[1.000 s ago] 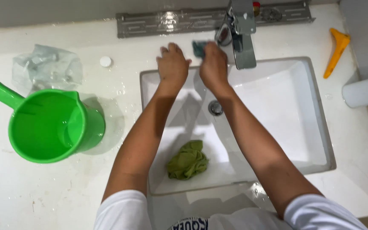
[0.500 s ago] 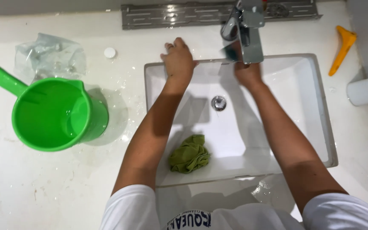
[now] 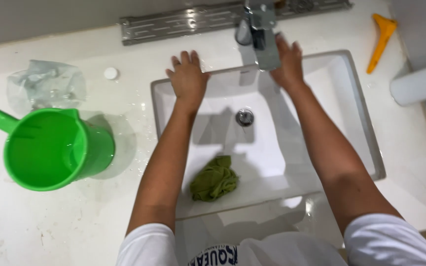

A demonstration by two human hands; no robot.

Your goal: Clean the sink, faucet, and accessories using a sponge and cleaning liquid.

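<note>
A: Change since half a second ago: the left hand [image 3: 188, 79] sits in much the same place, flat on the back rim of the sink [image 3: 361, 128]. The right hand [image 3: 288, 61] has come out from under the tap [image 3: 265, 42] and now lies beside the spout, to its right, at the rim.

B: Largest first. Bench?

A: White bench [image 3: 124, 226], wet in patches around the basin, likely splashed from it. The sink is a white rectangle set into it, with the drain [image 3: 244, 117] uncovered.

B: Next?

A: Green jug [image 3: 50, 150] with a long handle, upright on the bench left of the sink, within reach of the left arm. Crumpled clear plastic bag [image 3: 45, 86] behind it.

B: In the basin?

A: A wadded green cloth [image 3: 214, 178] on the near slope, apart from both hands, parked where it can drain.

B: Hand states?

A: Left: fingers spread, palm down, gripping nothing; it looks like a brace. Right: fingers extended and together against the tap base. Whether it clasps anything, I cannot tell.

B: Small items?

A: Orange scraper-like tool [image 3: 381, 37] far right; a white cap [image 3: 110, 73] near the bag.
</note>
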